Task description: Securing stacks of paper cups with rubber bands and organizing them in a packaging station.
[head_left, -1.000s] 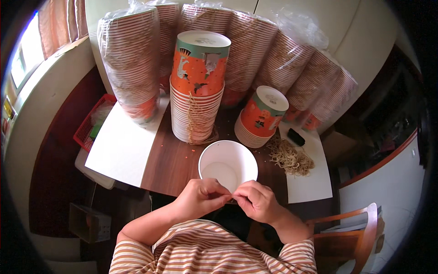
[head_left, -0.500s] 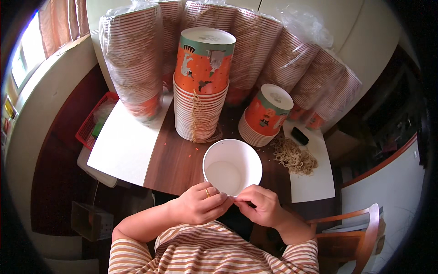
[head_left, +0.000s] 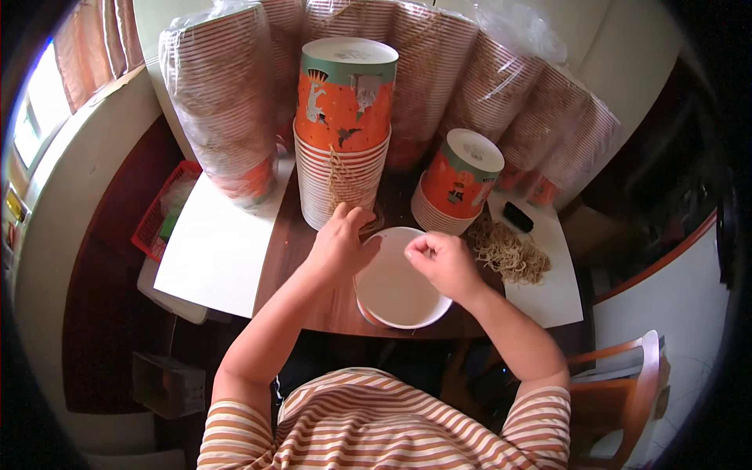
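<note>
Open white bucket (head_left: 399,286): one, upright on the brown surface (head_left: 333,311), near edge. Left hand (head_left: 342,236): at bucket's far left, thumb apart from bent fingers; any grip cannot be told. Right hand (head_left: 442,262): over bucket's right side, fingertips pinched, contents indiscernible. Tall bucket stack (head_left: 345,102), hung with twine strands (head_left: 337,180): beyond bucket, leftward. Short bucket stack (head_left: 458,188): beyond, rightward. Twine heap (head_left: 513,252): bucket's right. Step, as judged: fine fingerwork about the bucket. Next move: seemingly calls for precise fingertip pinching.

A creased top (head_left: 368,431) is striped brown and white; its short sleeves (head_left: 542,423) bear the same stripes.
</note>
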Tool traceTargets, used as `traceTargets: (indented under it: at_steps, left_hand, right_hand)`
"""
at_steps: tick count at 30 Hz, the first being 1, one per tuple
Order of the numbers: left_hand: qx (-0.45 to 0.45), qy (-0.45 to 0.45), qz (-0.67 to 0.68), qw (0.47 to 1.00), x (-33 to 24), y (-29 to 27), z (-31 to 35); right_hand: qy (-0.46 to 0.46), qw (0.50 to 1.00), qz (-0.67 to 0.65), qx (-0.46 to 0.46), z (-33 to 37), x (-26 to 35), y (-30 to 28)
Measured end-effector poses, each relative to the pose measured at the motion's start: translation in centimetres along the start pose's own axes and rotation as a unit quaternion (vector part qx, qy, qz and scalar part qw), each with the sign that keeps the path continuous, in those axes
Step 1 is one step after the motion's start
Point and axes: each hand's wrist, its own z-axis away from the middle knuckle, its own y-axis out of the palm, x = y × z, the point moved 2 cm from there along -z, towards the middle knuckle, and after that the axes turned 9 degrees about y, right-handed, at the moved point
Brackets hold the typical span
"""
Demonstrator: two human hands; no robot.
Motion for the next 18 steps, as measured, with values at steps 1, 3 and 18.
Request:
traceTargets:
  at_steps: [1,3,18]
  left_hand:
    - [0.003,-0.001,0.0,1.0,0.6,0.3,-0.1]
    - [0.103,-0.076,0.118,0.985,1.5,1.0,0.1]
    - [0.063,-0.213,0.303,0.927,2.5,0.4,3.7]
  right_hand:
    - [-0.015,1.0,0.016,-0.01,-0.9,-0.3,0.3]
    - [0.031,0.999,0.003,0.011,-1.6,-0.6,1.0]
    - [-0.016,0.996,0.084,0.02,-2.6,-1.5,4.4]
